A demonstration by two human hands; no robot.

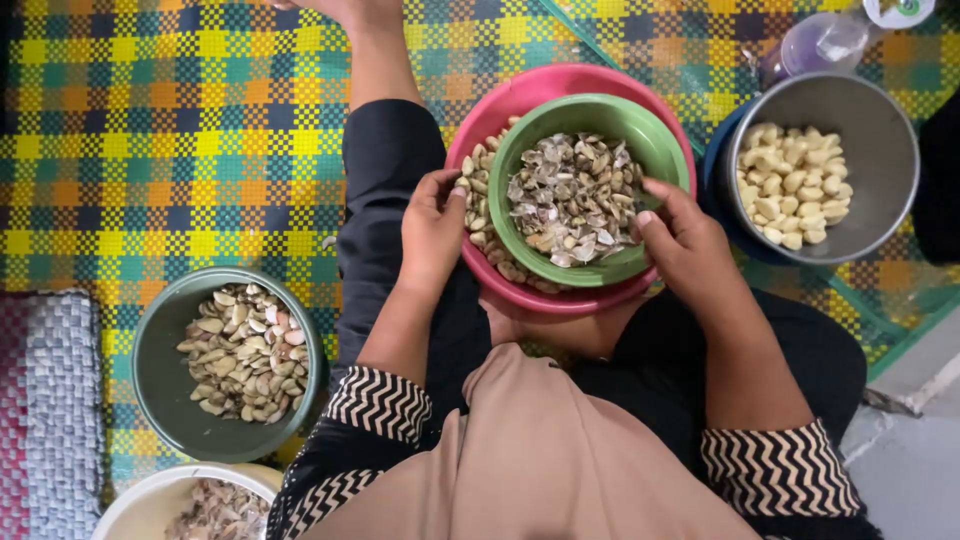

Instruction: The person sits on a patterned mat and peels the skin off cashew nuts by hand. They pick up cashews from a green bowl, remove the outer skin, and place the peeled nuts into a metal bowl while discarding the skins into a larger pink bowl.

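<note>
A pink bowl [560, 298] rests on my lap and holds unpeeled garlic cloves [480, 190]. A green bowl [655, 150] sits inside it, full of papery garlic skins [570, 200]. My left hand [432, 232] reaches into the pink bowl's left side, its fingertips on the cloves. Whether it grips one I cannot tell. My right hand [685, 245] holds the green bowl's right rim, thumb inside it.
A steel bowl of peeled garlic [795, 185] stands at the right, behind it a clear bottle [820, 42]. At the left sit a dark green bowl of cloves [160, 370] and a cream bowl of skins [150, 505]. A checked woven mat [180, 130] covers the floor.
</note>
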